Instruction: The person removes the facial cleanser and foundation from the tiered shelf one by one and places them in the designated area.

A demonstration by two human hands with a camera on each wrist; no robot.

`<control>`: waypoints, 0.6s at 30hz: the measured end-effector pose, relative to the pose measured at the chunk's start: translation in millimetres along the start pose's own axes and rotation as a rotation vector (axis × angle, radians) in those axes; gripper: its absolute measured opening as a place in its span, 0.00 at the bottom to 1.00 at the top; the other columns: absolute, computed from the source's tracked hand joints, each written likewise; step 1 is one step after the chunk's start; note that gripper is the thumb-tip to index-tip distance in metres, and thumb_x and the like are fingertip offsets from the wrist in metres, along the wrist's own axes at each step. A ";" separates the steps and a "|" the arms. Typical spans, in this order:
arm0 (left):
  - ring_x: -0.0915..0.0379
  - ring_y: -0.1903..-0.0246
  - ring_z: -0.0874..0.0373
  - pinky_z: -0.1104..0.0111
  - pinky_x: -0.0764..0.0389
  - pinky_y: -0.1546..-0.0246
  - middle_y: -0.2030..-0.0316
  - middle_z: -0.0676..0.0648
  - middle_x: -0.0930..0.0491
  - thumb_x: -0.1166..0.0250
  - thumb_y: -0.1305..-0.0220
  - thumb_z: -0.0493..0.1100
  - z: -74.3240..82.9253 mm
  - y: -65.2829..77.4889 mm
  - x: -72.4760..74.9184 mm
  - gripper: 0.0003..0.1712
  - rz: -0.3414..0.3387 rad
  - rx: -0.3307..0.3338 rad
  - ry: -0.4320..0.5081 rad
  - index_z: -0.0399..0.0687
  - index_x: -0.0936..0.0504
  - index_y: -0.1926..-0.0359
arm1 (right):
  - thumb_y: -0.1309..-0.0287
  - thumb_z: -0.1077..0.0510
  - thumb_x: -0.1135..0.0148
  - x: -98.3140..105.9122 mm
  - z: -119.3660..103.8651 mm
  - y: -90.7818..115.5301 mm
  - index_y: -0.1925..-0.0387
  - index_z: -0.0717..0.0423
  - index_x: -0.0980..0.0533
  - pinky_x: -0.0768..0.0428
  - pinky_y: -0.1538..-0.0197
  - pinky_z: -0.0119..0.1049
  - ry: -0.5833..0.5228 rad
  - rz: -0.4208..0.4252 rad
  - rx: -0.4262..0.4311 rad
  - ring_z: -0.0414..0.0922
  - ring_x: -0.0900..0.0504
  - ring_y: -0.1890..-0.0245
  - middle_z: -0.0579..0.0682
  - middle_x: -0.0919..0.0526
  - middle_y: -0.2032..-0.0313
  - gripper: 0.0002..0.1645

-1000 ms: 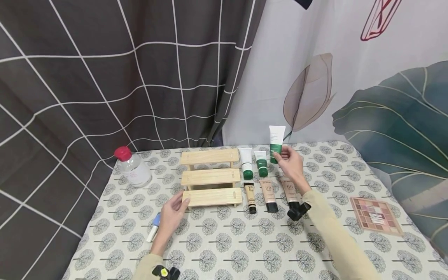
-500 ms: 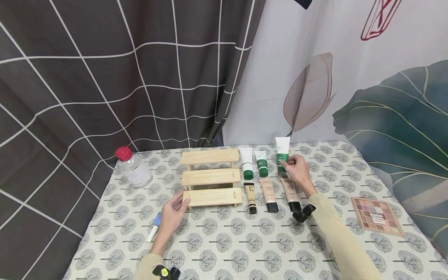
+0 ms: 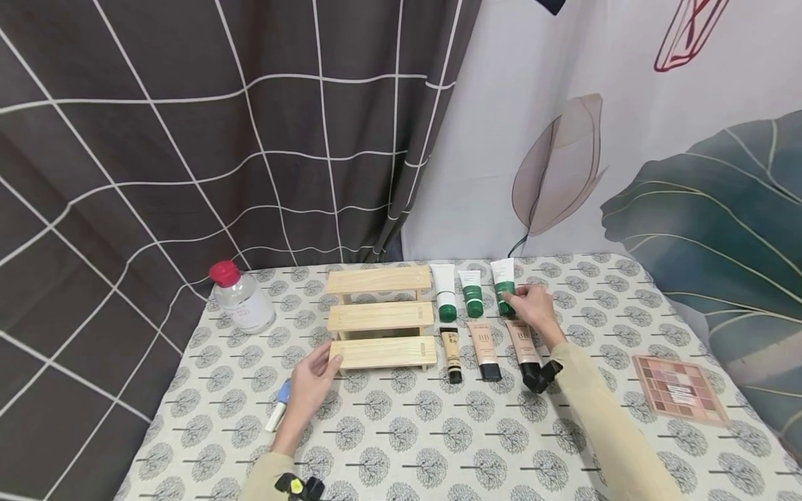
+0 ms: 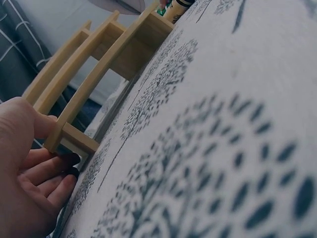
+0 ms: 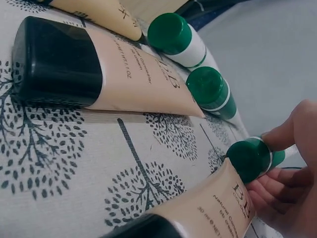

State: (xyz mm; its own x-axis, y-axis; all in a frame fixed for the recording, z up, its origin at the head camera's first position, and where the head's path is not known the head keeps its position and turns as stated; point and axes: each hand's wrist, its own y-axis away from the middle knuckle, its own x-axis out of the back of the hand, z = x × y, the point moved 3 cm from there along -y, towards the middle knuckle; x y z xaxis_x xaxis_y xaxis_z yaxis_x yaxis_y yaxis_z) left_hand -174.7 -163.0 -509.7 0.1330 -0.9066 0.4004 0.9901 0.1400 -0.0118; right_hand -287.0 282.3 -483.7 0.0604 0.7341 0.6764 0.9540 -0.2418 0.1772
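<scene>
My right hand (image 3: 531, 306) pinches a green-and-white squeeze tube (image 3: 503, 275) near its green cap, low at the back of the table. In the right wrist view the thumb and fingers lie on either side of this cap (image 5: 250, 157). Left of it lie a smaller green-and-white tube (image 3: 471, 292) and a white tube with a green cap (image 3: 445, 291). Nearer me are a yellow tube (image 3: 450, 353) and two BB cream tubes, one (image 3: 484, 348) in the middle, one (image 3: 523, 344) at right. My left hand (image 3: 315, 379) grips the left end of a three-step wooden rack (image 4: 94, 82).
A clear bottle with a red cap (image 3: 243, 299) stands at the back left. Beside my left wrist lies a blue-and-white object (image 3: 278, 407). An eyeshadow palette (image 3: 679, 388) lies at the right. Curtains (image 3: 282, 139) hang behind the patterned tablecloth (image 3: 401, 445).
My right hand has lowered the green-and-white tube from the air to the tablecloth, beside the other green-capped tubes. The left hand has stayed on the rack.
</scene>
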 end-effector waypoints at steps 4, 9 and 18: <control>0.26 0.36 0.38 0.59 0.22 0.35 0.35 0.31 0.26 0.34 0.30 0.44 0.5 1.0 0.1 0.32 -0.001 -0.001 0.000 0.35 0.30 0.31 | 0.34 0.41 0.39 1.5 -0.8 0.4 0.43 0.72 0.25 0.17 0.45 0.51 0.037 -0.006 0.016 0.60 0.19 0.49 0.71 0.20 0.45 0.37; 0.26 0.35 0.38 0.59 0.22 0.35 0.35 0.31 0.26 0.34 0.30 0.45 1.1 -0.2 -0.1 0.32 0.000 -0.003 0.005 0.35 0.30 0.30 | 0.34 0.41 0.39 4.5 -4.0 1.2 0.49 0.72 0.23 0.16 0.55 0.44 0.098 0.008 0.066 0.58 0.18 0.57 0.70 0.17 0.51 0.34; 0.33 0.31 0.35 0.53 0.27 0.30 0.30 0.29 0.33 0.40 0.26 0.44 8.9 2.1 -6.5 0.34 -0.033 -0.002 -0.041 0.31 0.37 0.27 | 0.28 0.45 0.45 7.8 0.9 2.1 0.43 0.72 0.26 0.15 0.47 0.53 0.145 0.005 0.067 0.63 0.18 0.49 0.73 0.20 0.45 0.33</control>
State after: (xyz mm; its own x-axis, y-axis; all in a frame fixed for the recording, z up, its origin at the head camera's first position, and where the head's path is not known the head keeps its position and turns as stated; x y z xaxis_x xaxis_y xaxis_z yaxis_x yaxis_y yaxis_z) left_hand -173.9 -153.3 -504.1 0.0979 -0.8937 0.4378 0.9940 0.1091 0.0004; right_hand -284.3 288.2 -478.7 0.0271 0.6326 0.7740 0.9715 -0.1989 0.1286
